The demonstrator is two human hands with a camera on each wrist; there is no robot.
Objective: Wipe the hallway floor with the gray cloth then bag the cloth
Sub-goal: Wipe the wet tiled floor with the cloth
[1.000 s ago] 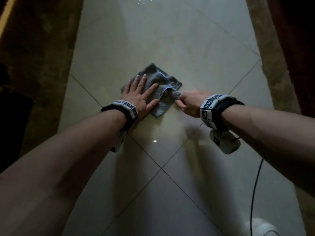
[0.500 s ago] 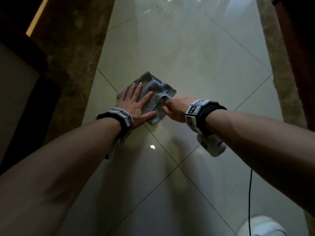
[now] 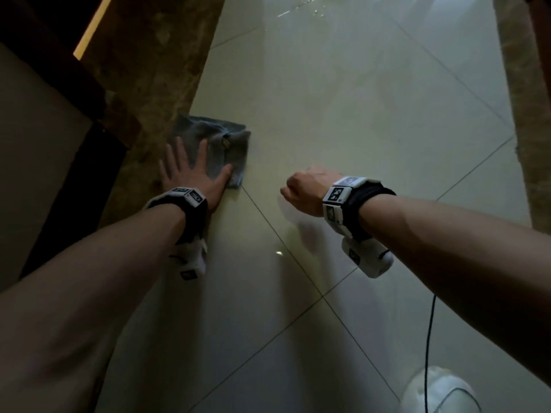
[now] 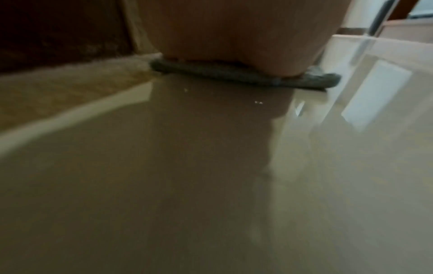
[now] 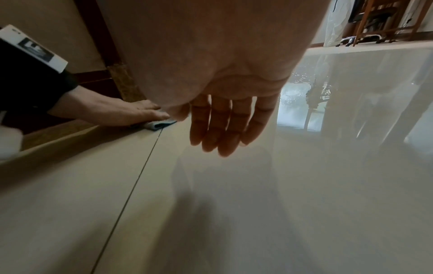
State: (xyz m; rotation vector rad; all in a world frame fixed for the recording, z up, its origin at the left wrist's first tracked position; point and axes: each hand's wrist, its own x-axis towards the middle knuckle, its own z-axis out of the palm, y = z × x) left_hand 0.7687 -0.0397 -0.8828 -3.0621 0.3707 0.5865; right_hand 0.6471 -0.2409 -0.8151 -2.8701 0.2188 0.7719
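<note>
The gray cloth (image 3: 222, 144) lies folded on the glossy tiled floor (image 3: 343, 120), against the brown marble border at the left. My left hand (image 3: 190, 168) presses flat on it with fingers spread. In the left wrist view the cloth (image 4: 234, 74) shows as a flattened strip under my palm. My right hand (image 3: 307, 189) hangs above the floor to the right of the cloth, empty. In the right wrist view its fingers (image 5: 222, 126) point down, loosely straight, with nothing in them, and the left hand (image 5: 131, 113) rests on the cloth (image 5: 159, 124) beyond.
A brown marble border (image 3: 155, 70) and a dark door frame (image 3: 59, 70) run along the left; another border strip (image 3: 524, 114) lines the right. A white rounded object (image 3: 441, 391) with a black cable (image 3: 429, 338) sits at the bottom right. Water drops (image 3: 301, 8) glint far ahead.
My left hand has slid the cloth left to the marble border. My right hand has let go of the cloth's edge and lifted away to the right.
</note>
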